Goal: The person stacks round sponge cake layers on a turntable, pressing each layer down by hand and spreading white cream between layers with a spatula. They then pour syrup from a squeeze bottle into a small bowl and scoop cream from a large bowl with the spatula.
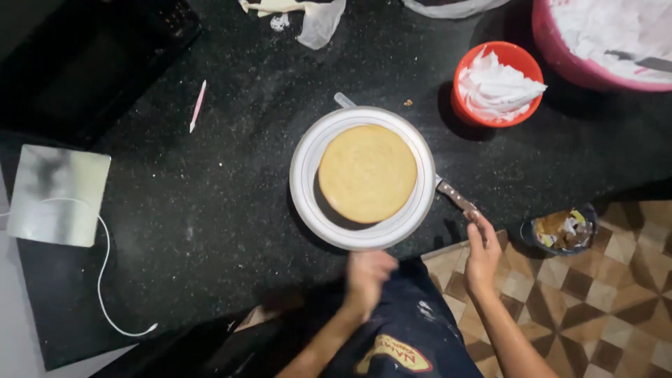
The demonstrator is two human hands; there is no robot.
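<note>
A round golden sponge cake (367, 172) sits on a white turntable (305, 183) on the black speckled counter. A long knife lies under the turntable; its brown handle (456, 197) sticks out at the right and its tip shows at the upper left. My right hand (482, 253) reaches up to the handle's end, fingertips touching it. My left hand (367, 278) hovers, blurred, just below the turntable's near rim, fingers curled and holding nothing I can see.
An orange bowl of white cream (498, 84) and a big pink tub of cream (600, 40) stand at the back right. A small bin of scraps (563, 229) sits by the counter edge. A metal scale with a white cable (57, 194) lies left; a pink tool (198, 105) lies behind.
</note>
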